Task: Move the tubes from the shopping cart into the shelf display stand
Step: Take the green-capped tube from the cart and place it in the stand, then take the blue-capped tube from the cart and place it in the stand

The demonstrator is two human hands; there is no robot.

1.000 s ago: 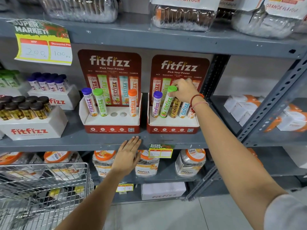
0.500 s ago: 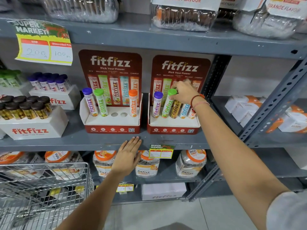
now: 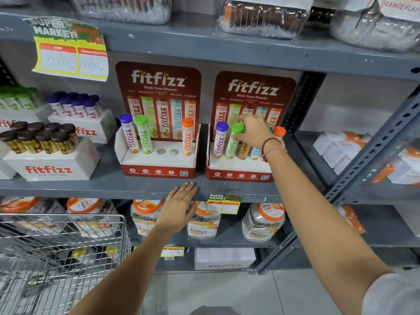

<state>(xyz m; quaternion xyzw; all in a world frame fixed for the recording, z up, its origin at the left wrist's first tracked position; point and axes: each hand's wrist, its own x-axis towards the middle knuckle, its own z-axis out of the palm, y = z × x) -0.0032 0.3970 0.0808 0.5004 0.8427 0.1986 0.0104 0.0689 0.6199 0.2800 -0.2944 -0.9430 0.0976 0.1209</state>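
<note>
Two red fitfizz display stands sit on the middle shelf. The left stand [image 3: 159,164] holds a purple-capped, a green-capped and an orange-capped tube [image 3: 187,137], with two bare holes [image 3: 167,152] between them. The right stand [image 3: 238,171] holds a purple-capped tube [image 3: 220,139], a green-capped tube [image 3: 234,139], a gold-brown tube [image 3: 243,151], a blue tube [image 3: 255,153] and an orange-capped tube [image 3: 279,131]. My right hand [image 3: 254,130] closes over the top of the gold-brown tube, thumb against the green cap. My left hand [image 3: 178,205] lies flat and open on the shelf's front edge. The wire shopping cart [image 3: 68,258] is at lower left; its contents are unclear.
White fitfizz boxes with dark-capped bottles [image 3: 41,137] and purple-capped tubes [image 3: 75,103] stand left of the stands. Jars [image 3: 263,219] fill the shelf below, bagged goods the shelf above. A slanted grey upright [image 3: 372,164] crosses on the right, with white boxes [image 3: 336,148] behind it.
My right hand has sunk a little lower onto the tube tops in the right stand. My left hand stays on the shelf edge.
</note>
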